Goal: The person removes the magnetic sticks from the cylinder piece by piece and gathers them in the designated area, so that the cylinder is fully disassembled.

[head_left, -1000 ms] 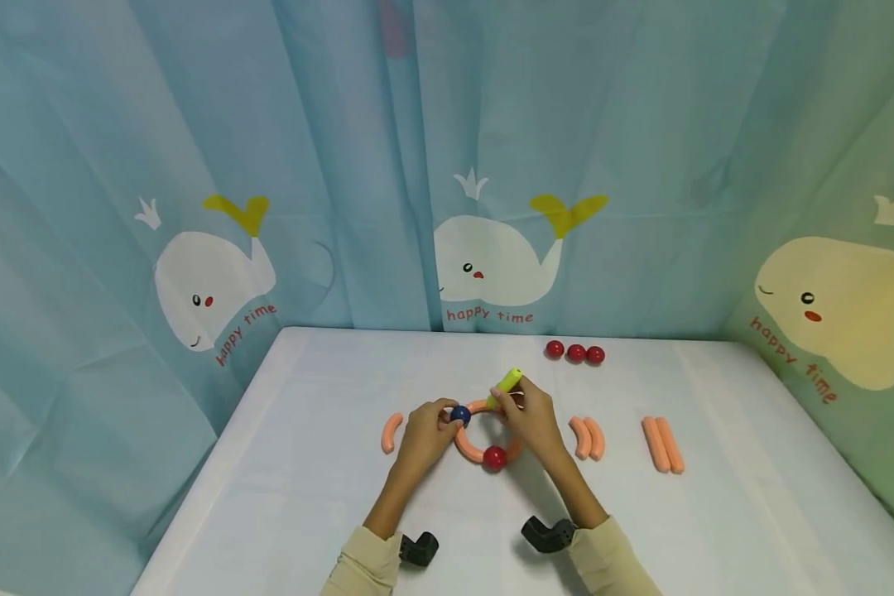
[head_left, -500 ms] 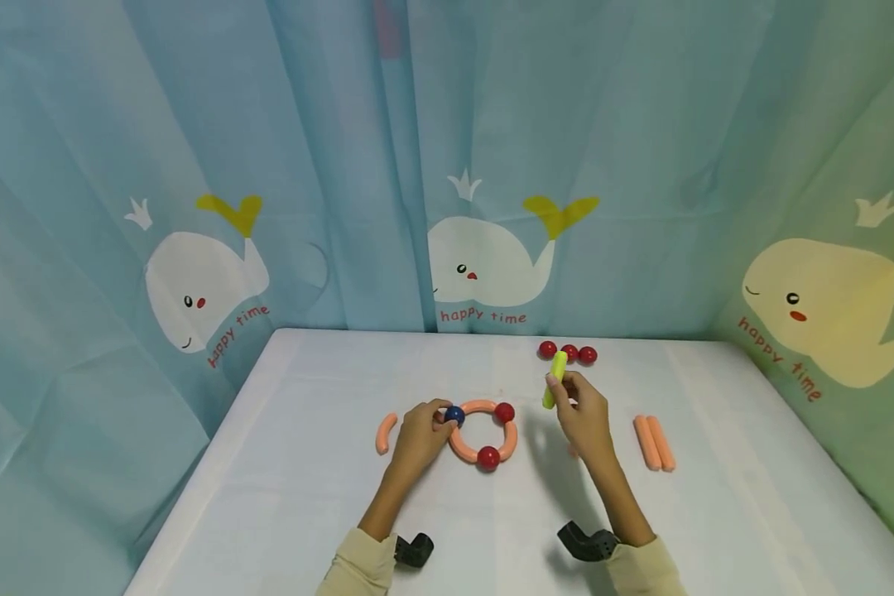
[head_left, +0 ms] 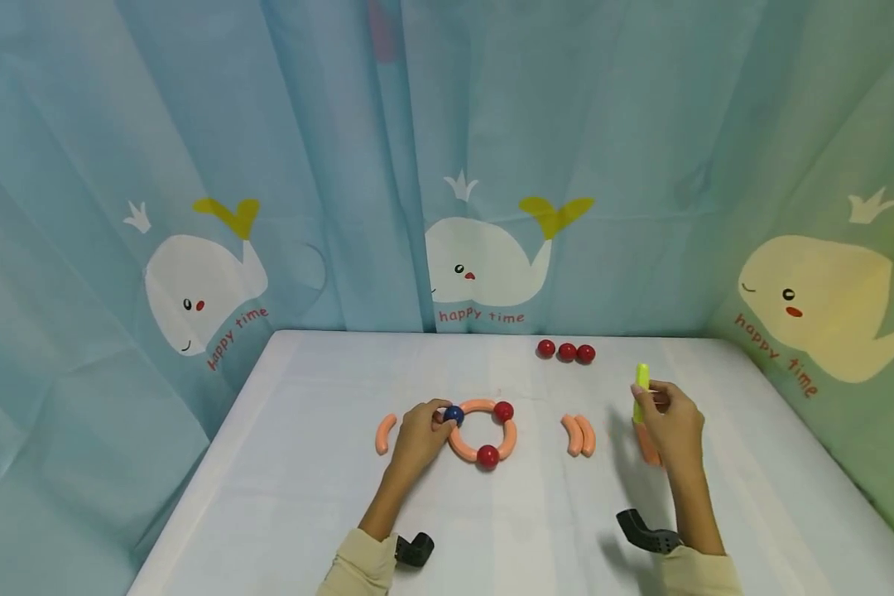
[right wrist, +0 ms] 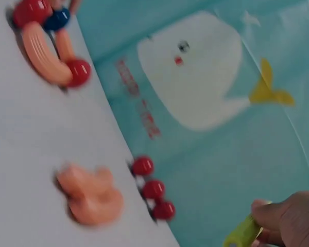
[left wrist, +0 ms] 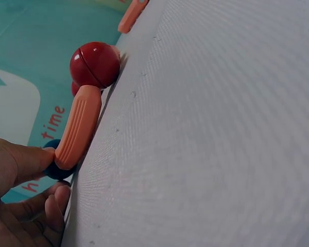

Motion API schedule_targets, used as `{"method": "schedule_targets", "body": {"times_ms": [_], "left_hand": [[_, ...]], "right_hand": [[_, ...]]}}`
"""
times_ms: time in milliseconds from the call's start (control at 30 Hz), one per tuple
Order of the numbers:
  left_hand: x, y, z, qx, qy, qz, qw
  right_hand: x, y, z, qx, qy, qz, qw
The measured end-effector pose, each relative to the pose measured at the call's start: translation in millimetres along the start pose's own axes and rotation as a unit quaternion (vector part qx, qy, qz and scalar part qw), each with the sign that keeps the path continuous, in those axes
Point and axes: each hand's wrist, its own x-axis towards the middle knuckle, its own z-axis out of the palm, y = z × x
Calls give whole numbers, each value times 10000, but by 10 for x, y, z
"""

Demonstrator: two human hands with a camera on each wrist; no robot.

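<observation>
On the white table lies a ring of curved orange rods (head_left: 463, 445) joined by two red balls (head_left: 487, 456) and a blue ball (head_left: 454, 415). My left hand (head_left: 420, 434) pinches the blue ball at the ring's left side; in the left wrist view its thumb and finger touch the blue ball (left wrist: 55, 172) behind a grooved rod (left wrist: 81, 126). Over to the right, my right hand (head_left: 674, 418) holds a short yellow-green stick (head_left: 642, 377) upright, raised over the table. Behind that hand, straight orange rods (head_left: 648, 447) are partly hidden. The right wrist view is blurred.
Three red balls (head_left: 567, 353) line the table's back edge. Two curved orange rods (head_left: 579, 435) lie right of the ring, and a single curved rod (head_left: 385, 434) lies left of my left hand. A blue whale-print curtain (head_left: 358, 165) hangs behind the table.
My right hand has lifted the yellow-green stick away from the ring and carried it right, past the paired curved rods to the straight ones. My left hand stays at the blue ball.
</observation>
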Motion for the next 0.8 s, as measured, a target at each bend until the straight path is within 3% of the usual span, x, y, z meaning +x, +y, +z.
{"method": "schedule_targets", "body": {"times_ms": [167, 333, 533, 800], "left_hand": [[-3, 2, 7, 44, 12, -16, 10000], [6, 9, 9, 34, -5, -25, 10000], [4, 14, 5, 82, -3, -38, 10000], [-5, 7, 8, 97, -17, -15, 10000]], "right_hand": [[42, 294, -197, -445, -84, 510, 9977], [57, 495, -294, -912, -559, 927, 9899], [58, 585, -273, -1038, -959, 1261, 9819], [54, 629, -217, -1074, -1037, 1346, 9796]]}}
